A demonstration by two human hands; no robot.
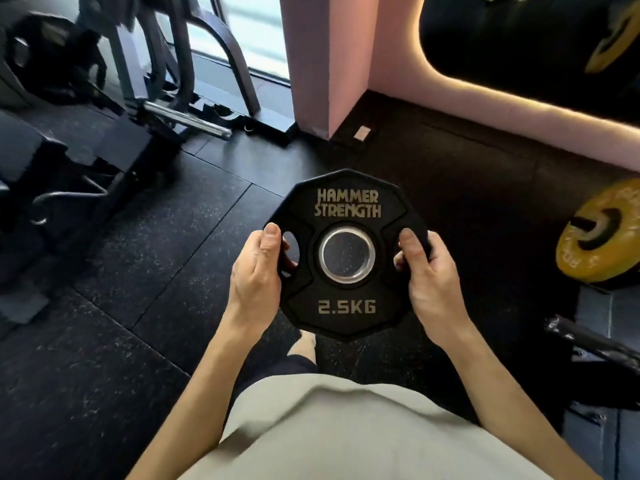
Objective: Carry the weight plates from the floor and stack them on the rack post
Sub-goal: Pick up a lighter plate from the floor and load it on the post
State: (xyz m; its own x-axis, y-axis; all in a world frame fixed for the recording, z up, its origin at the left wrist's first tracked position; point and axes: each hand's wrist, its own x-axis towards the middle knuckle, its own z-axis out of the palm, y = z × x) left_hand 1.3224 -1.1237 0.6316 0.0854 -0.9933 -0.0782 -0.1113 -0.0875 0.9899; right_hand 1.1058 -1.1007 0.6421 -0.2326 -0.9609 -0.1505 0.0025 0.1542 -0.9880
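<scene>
Plate: black 2.5KG weight plate, off the floor, held flat at waist height.
Left hand: grasping its left grip slot.
Right hand: grasping its right edge.
Done: 1 yellow plate on a post at right.
Left: carrying and stacking this plate.

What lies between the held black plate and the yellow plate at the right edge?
In the head view, only the right hand gripping the black plate, then bare dark rubber floor up to the yellow plate on its post.
</scene>
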